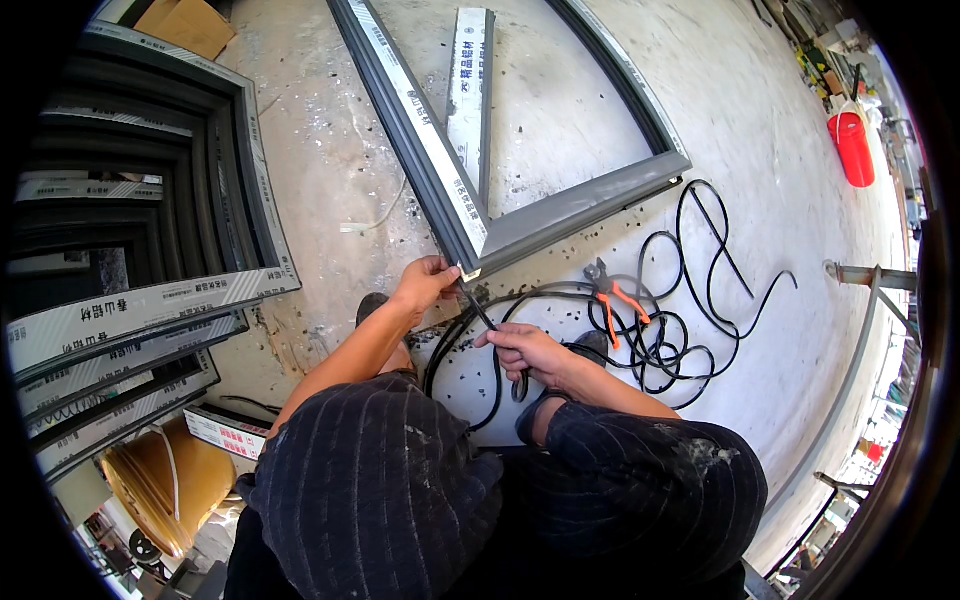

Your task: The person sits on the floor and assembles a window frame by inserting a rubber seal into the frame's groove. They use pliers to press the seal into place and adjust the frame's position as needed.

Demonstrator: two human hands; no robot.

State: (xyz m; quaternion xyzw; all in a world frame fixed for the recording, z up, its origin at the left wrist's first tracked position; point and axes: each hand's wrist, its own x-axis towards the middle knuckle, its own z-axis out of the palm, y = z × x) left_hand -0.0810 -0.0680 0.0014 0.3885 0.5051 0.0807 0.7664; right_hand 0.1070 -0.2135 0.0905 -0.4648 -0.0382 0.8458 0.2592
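A dark grey metal window frame (575,207) lies ahead of me, its near corner pointing toward me, with white printed protective film on one side. My left hand (428,284) is closed in a pinch at that corner, where a black rubber strip (478,306) meets the frame. The strip runs back to my right hand (527,353), whose fingers are wrapped round it a short way from the corner. Its remaining length lies in loose loops on the floor to the right. Pliers with orange handles (622,298) rest among those loops.
Several dark frames (150,300) are stacked at the left. A film-covered bar (468,90) lies inside the window frame's opening. A yellowish spool (172,485) stands at the lower left, a red bucket (851,150) at the far right. Dark crumbs litter the pale floor.
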